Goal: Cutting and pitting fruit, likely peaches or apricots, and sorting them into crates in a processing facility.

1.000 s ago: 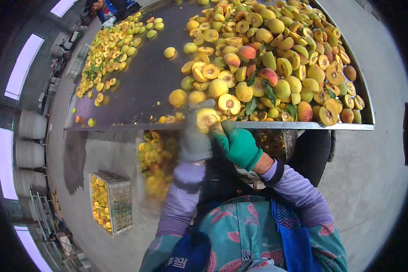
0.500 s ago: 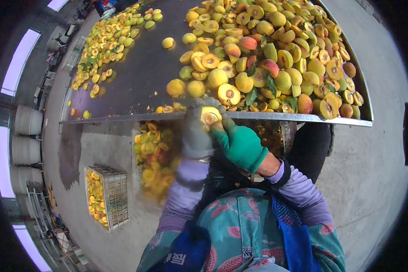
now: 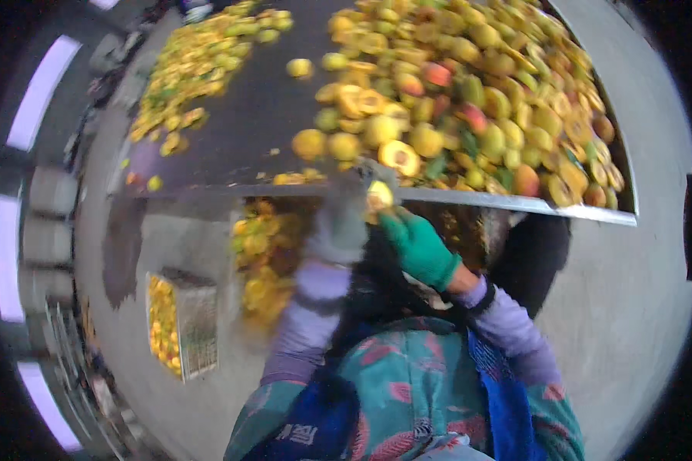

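My right hand [image 3: 419, 244], in a green glove, holds a small yellow fruit piece [image 3: 378, 195] at the near edge of the dark sorting table [image 3: 254, 115]. My left hand [image 3: 338, 223], in a grey glove, is blurred beside it and touches the same fruit; a thin grey tool seems to stick up from it, but I cannot tell what it is. A large heap of yellow, green and reddish fruit [image 3: 469, 100], whole and halved, covers the table's right side just beyond both hands.
A second, smaller pile of yellow fruit pieces [image 3: 188, 69] lies at the table's far left. Below the table edge sits a heap of cut fruit [image 3: 265, 253], and a wire crate [image 3: 177, 323] of fruit stands on the grey floor at the left.
The view has tilted and blurred. Both hands have stayed together at the table's edge with the fruit piece between them, shifting slightly right in the picture.
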A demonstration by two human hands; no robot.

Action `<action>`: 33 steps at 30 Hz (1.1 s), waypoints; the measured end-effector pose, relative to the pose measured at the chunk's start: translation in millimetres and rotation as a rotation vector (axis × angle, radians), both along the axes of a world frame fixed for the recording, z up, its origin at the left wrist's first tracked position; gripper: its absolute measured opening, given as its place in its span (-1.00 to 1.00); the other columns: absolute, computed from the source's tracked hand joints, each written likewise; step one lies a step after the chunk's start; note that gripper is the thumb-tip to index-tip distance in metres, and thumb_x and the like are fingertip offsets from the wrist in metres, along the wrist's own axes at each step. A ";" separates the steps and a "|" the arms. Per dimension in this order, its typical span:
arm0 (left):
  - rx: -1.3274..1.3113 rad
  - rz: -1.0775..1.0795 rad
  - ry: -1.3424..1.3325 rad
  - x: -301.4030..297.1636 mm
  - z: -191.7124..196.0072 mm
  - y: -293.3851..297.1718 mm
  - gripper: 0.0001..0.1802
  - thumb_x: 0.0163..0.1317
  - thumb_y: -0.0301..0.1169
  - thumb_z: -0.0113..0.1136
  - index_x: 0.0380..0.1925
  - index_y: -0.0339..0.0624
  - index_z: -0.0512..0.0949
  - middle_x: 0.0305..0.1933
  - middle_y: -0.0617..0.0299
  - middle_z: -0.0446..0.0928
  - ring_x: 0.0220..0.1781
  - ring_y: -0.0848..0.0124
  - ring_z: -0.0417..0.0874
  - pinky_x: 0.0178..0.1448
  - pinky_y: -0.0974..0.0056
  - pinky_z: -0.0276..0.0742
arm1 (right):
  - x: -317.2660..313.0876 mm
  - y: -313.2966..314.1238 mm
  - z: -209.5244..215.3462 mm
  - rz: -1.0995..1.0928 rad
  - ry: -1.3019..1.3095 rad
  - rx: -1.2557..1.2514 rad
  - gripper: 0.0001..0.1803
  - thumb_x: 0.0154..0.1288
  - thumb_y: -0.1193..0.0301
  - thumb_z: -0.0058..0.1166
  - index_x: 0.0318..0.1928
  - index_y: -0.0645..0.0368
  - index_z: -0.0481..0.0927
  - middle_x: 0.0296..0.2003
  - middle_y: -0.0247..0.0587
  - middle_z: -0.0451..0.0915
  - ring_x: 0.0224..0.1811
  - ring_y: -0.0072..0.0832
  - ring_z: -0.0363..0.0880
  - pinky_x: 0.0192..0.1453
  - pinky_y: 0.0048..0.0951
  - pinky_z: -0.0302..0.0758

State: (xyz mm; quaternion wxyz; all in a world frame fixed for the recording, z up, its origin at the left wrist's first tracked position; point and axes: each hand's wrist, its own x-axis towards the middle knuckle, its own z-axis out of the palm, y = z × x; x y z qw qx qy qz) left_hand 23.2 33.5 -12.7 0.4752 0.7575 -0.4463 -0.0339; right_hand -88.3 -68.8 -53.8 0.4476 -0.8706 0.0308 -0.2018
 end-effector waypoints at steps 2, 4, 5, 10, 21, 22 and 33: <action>-0.055 0.163 -0.238 -9.6 -9.8 17.6 -0.68 0.22 -0.40 -0.05 -0.02 -0.17 0.45 -0.05 -0.01 0.50 -0.02 0.13 0.51 0.14 0.19 0.39 | 5.3 16.5 8.0 0.108 -0.015 -0.173 -0.50 -0.19 0.58 0.10 -0.08 0.29 0.47 -0.22 0.11 0.51 -0.23 -0.01 0.51 -0.21 -0.17 0.46; -0.070 0.289 0.178 -36.2 8.5 3.4 -0.71 0.22 -0.36 0.05 -0.07 -0.19 0.48 -0.20 0.05 0.57 -0.16 0.18 0.56 -0.02 0.19 0.47 | 0.2 10.3 -3.7 0.055 0.364 1.471 -0.68 0.37 0.26 -0.20 -0.02 0.15 0.49 -0.19 -0.29 0.53 -0.17 -0.44 0.49 -0.09 -0.40 0.46; -0.072 0.388 0.446 -35.4 11.4 -4.3 -0.76 0.24 -0.30 0.06 -0.20 -0.20 0.53 -0.36 0.16 0.57 -0.31 0.30 0.56 -0.20 0.26 0.48 | 6.8 25.7 24.6 0.050 0.267 1.695 -0.62 0.40 0.20 -0.24 0.06 0.13 0.43 -0.13 -0.29 0.52 -0.13 -0.47 0.49 -0.05 -0.45 0.45; -0.910 0.179 1.179 19.4 -87.8 -13.1 -0.77 0.25 -0.27 0.03 -0.29 -0.19 0.51 -0.42 0.22 0.52 -0.41 0.39 0.49 -0.33 0.33 0.44 | 16.8 44.9 8.6 0.729 0.423 1.581 -0.54 0.37 -0.04 -0.30 -0.22 0.02 0.52 -0.53 -0.36 0.48 -0.57 -0.50 0.42 -0.52 -0.52 0.38; -0.517 0.266 0.528 28.7 -29.2 63.0 -0.75 0.27 -0.26 -0.03 -0.24 -0.19 0.50 -0.35 0.17 0.50 -0.32 0.33 0.47 -0.22 0.26 0.42 | 46.8 69.3 9.5 0.436 0.589 1.479 -0.57 0.33 -0.09 -0.26 -0.39 -0.12 0.52 -0.72 -0.45 0.34 -0.74 -0.56 0.27 -0.70 -0.54 0.21; -0.515 0.269 0.525 30.2 -28.4 66.1 -0.75 0.27 -0.26 -0.04 -0.24 -0.19 0.50 -0.34 0.17 0.50 -0.30 0.32 0.47 -0.21 0.26 0.42 | 51.3 75.0 13.5 0.408 0.620 1.460 -0.57 0.33 -0.09 -0.26 -0.39 -0.11 0.52 -0.72 -0.45 0.34 -0.74 -0.56 0.27 -0.70 -0.54 0.21; -0.428 0.302 0.476 38.3 -22.8 102.2 -0.72 0.31 -0.27 -0.10 -0.16 -0.20 0.48 -0.22 0.12 0.49 -0.17 0.27 0.46 -0.07 0.23 0.41 | 80.1 95.8 20.0 0.364 0.763 1.330 -0.57 0.34 -0.05 -0.26 -0.42 -0.03 0.48 -0.71 -0.42 0.36 -0.72 -0.54 0.30 -0.68 -0.51 0.26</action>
